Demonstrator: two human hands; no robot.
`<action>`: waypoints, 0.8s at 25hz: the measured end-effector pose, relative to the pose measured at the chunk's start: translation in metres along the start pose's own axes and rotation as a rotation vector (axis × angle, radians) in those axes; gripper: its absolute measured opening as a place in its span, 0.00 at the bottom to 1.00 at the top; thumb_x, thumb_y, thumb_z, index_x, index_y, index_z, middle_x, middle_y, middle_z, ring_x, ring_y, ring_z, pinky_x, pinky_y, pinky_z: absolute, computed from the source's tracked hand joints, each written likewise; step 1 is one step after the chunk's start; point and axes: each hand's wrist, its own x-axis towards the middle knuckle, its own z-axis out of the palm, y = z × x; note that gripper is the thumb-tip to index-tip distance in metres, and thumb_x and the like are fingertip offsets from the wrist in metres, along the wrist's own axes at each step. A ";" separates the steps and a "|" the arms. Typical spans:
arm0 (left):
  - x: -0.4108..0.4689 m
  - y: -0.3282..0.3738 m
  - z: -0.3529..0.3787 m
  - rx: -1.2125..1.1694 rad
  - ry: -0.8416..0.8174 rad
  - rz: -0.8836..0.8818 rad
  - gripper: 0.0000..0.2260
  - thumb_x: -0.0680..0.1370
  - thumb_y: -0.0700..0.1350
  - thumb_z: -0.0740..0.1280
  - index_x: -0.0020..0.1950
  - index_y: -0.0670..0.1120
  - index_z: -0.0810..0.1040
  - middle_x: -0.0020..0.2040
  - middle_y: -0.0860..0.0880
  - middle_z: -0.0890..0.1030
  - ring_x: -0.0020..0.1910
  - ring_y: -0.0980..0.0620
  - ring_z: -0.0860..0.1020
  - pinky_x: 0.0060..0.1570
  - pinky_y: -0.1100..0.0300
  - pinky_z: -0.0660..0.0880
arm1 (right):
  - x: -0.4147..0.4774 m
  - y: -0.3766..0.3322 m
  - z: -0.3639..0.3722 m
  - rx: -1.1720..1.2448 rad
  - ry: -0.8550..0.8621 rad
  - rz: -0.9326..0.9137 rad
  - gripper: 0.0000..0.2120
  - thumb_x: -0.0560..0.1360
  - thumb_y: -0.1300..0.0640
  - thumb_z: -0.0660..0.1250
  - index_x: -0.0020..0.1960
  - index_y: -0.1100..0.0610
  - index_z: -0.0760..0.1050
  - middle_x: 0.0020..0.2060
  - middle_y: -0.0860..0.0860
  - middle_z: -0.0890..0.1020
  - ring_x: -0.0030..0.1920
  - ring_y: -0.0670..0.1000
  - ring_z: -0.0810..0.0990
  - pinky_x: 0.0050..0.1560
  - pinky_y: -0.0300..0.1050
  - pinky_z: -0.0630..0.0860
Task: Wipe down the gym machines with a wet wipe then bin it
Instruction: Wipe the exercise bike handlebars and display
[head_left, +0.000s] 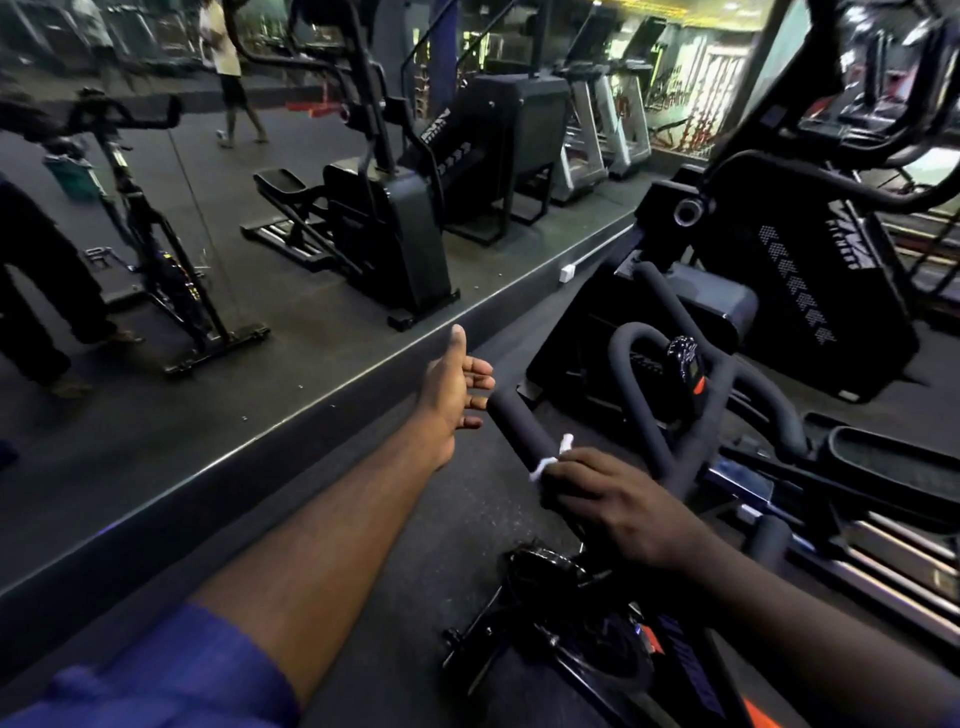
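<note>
A dim gym with a dark rubber floor (415, 545) and a mirrored wall (218, 218) surrounds the exercise bike's foam handlebar (517, 428). Near that handlebar's free end the right hand (618, 509) is curled around the grip with the white wet wipe (545, 465) bunched under its fingers, while the left hand (452, 395) hovers right beside the end, fingers spread and holding nothing. Wiping looks under way on this one grip; the handlebar's other loops, the larger machine (810, 270) behind it and the binning all seem left to do.
</note>
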 end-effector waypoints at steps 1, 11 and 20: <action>0.002 -0.003 0.002 -0.003 -0.002 -0.010 0.33 0.83 0.69 0.52 0.53 0.42 0.82 0.45 0.46 0.84 0.37 0.50 0.77 0.34 0.58 0.73 | 0.009 0.002 0.002 -0.055 0.002 0.018 0.20 0.88 0.53 0.50 0.65 0.59 0.78 0.65 0.58 0.77 0.59 0.60 0.77 0.56 0.56 0.77; 0.008 0.009 0.033 0.212 -0.018 -0.004 0.27 0.83 0.66 0.58 0.45 0.46 0.82 0.43 0.45 0.83 0.41 0.51 0.78 0.44 0.55 0.72 | -0.021 0.015 0.012 0.047 0.161 0.156 0.16 0.77 0.60 0.64 0.62 0.61 0.82 0.59 0.56 0.79 0.57 0.57 0.79 0.59 0.47 0.75; 0.015 0.007 0.034 0.591 -0.080 0.032 0.18 0.85 0.61 0.58 0.48 0.50 0.78 0.51 0.46 0.80 0.44 0.48 0.75 0.36 0.58 0.69 | -0.013 0.006 0.026 0.456 0.338 0.794 0.17 0.74 0.69 0.71 0.55 0.51 0.88 0.47 0.36 0.87 0.49 0.33 0.83 0.54 0.38 0.79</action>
